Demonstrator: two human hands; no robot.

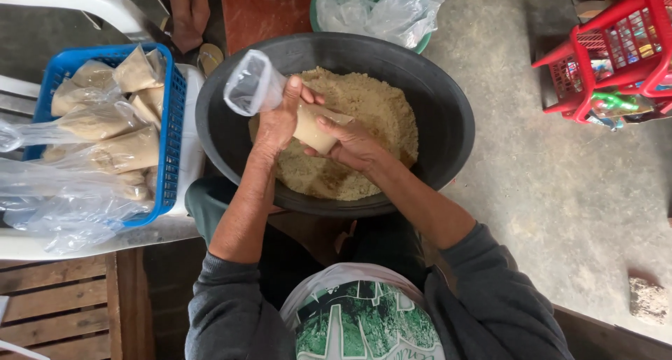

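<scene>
left hand (276, 122) wraps around the neck of a small clear plastic bag (308, 125), fingers closed on it, open bag mouth (250, 87) flaring up-left above the fist. right hand (350, 144) cups the filled lower end of the same bag from the right, fingers closed around it. bag is held over the big black basin (434, 101), above the heap of tan crumbly mix (371, 108) that fills the basin's middle. blue basket (171, 136) sits just left of the basin on a white plastic chair (42, 241), loaded with already filled bags (119, 150) (loose empty plastic spills over its near edge). green bowl with clear plastic (378, 10) beyond the basin, red rack (616, 45) well apart at right on the concrete floor (560, 178). risks as i judge them: thin plastic could split if the right hand squeezes hard; neck grip slipping would let mix spill back out; bag tipping mouth-down dumps contents; a loosely closed bag could leak in the basket.
</scene>
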